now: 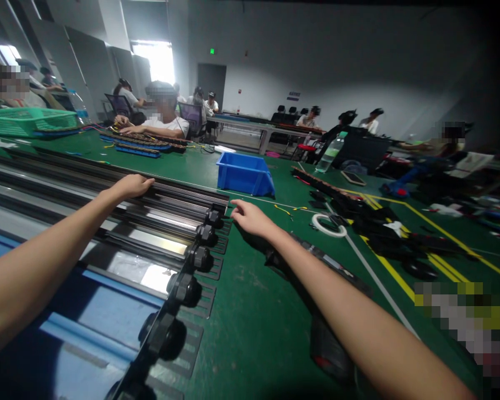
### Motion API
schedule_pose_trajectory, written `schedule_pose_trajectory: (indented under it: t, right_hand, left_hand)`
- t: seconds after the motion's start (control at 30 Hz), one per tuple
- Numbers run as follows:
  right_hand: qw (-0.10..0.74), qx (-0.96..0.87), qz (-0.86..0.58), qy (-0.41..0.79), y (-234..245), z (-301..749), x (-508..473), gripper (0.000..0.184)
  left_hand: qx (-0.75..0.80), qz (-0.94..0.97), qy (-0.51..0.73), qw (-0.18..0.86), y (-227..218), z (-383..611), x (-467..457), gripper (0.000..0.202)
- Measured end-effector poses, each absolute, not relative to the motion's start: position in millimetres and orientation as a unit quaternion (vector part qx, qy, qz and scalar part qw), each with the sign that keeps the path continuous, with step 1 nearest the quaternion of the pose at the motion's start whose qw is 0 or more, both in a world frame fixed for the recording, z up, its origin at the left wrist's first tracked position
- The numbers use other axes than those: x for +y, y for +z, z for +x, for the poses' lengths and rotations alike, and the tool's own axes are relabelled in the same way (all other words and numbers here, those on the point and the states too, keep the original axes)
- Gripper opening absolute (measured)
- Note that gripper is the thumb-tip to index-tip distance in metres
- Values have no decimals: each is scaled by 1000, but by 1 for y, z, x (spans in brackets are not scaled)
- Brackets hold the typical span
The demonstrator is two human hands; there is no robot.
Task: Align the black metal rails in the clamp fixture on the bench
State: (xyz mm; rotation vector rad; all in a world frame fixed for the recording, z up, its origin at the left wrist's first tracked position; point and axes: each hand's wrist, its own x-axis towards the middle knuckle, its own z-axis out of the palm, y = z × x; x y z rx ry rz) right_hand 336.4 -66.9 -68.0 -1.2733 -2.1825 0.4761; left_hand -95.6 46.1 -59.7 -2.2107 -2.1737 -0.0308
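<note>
Long dark metal profiles (170, 219) lie side by side across the left half of the workbench. Black end fittings with round knobs (200, 256) and slotted plates (216, 266) line their right ends. My left hand (134, 186) reaches to the farthest profiles, its fingers closed over the top edge of one; the fingertips are partly hidden. Just beyond the right end of the far profile is my right hand (250, 216), loosely curled, index finger apart from the others. Nothing shows between its fingers. A blue plastic bin (245, 175) stands behind it.
Under my right forearm lies a dark power tool (331, 347). To the right are a white tape ring (329, 225), black parts (379, 222), a phone (353, 178) and a water bottle (332, 153). A co-worker (162, 119) sits across the green bench, near a green basket (29, 121).
</note>
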Motion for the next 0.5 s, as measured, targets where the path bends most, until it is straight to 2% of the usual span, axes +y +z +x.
schedule_pose_trajectory:
  t: [0.17,0.33,0.5]
  right_hand:
    - [355,-774,-515,96,-49,343,-72,33]
    - [444,-778,-444,16,-17,319,-106,24]
    - [387,-843,-371,54,10,265,-201,20]
  left_hand:
    - [-694,-720,12,24,-61,-97,50,79]
    - [-695,-718,21,28,-63,-103,56,78]
    - [-703,-711,14,21,-64,-110,59,78]
